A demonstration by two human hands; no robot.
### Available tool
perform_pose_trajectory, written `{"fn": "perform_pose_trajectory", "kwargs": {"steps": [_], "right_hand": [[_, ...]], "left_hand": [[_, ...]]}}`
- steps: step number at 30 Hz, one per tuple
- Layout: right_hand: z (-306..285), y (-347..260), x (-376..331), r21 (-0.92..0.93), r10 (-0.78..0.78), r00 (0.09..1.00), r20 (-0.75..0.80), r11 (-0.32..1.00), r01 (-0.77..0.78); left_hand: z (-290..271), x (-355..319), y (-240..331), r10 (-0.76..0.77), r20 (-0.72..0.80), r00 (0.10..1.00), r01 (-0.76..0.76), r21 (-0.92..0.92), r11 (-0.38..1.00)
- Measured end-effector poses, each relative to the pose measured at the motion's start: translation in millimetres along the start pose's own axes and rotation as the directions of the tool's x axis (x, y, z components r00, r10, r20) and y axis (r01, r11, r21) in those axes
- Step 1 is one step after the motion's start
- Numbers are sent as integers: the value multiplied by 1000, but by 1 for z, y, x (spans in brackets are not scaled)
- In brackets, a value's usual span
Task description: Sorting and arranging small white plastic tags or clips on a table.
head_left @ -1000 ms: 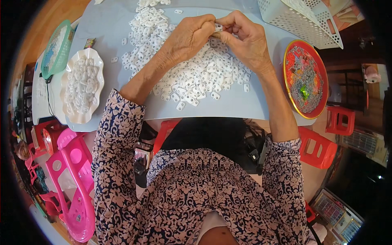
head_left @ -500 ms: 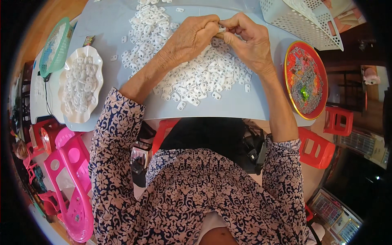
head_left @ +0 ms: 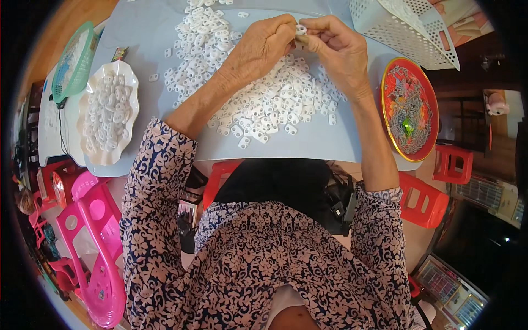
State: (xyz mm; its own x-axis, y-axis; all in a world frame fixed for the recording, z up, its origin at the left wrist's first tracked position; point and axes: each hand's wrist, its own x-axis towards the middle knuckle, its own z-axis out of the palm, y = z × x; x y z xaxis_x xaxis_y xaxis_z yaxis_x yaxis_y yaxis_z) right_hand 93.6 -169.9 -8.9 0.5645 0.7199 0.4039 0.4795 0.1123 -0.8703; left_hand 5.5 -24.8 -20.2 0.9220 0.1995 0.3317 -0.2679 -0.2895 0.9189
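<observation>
Above the far part of the table, my left hand [head_left: 268, 43] and my right hand [head_left: 342, 54] meet at the fingertips. Between them is a small white oval plastic piece [head_left: 301, 29] with a hole. My left fingers are curled and pinch its one side; the right thumb and index finger close on the other. Whether a screw is in it I cannot make out. Beneath my hands spreads a heap of similar white two-holed plastic pieces [head_left: 264, 107].
At the right edge stands a red, gold-rimmed tray [head_left: 388, 118] of grey screws. A white scalloped dish [head_left: 82, 129] of white pieces is at left, a green basket [head_left: 88, 60] beyond it. A perforated white basket [head_left: 374, 30] stands far right. Pink chair [head_left: 99, 247] and red stools [head_left: 423, 201] flank the table.
My right index finger has straightened over the white piece, which now shows more between the fingertips. My left hand has stayed nearly in place.
</observation>
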Motion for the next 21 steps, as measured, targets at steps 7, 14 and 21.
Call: {"fn": "perform_pose_trajectory", "kwargs": {"steps": [7,14,21], "right_hand": [[-2,0,0,182,48,998,-46,983,-39],[-5,-2,-2,136,22,999,-24,990,-19],[0,-3,-3,137,168,985,-45,978,-160]], "left_hand": [[5,-3,-2,136,-53,989,-132,75,988],[8,-8,8,116,-114,987,-112,39,993],[11,-6,3,131,-164,978,-137,-28,990]]}}
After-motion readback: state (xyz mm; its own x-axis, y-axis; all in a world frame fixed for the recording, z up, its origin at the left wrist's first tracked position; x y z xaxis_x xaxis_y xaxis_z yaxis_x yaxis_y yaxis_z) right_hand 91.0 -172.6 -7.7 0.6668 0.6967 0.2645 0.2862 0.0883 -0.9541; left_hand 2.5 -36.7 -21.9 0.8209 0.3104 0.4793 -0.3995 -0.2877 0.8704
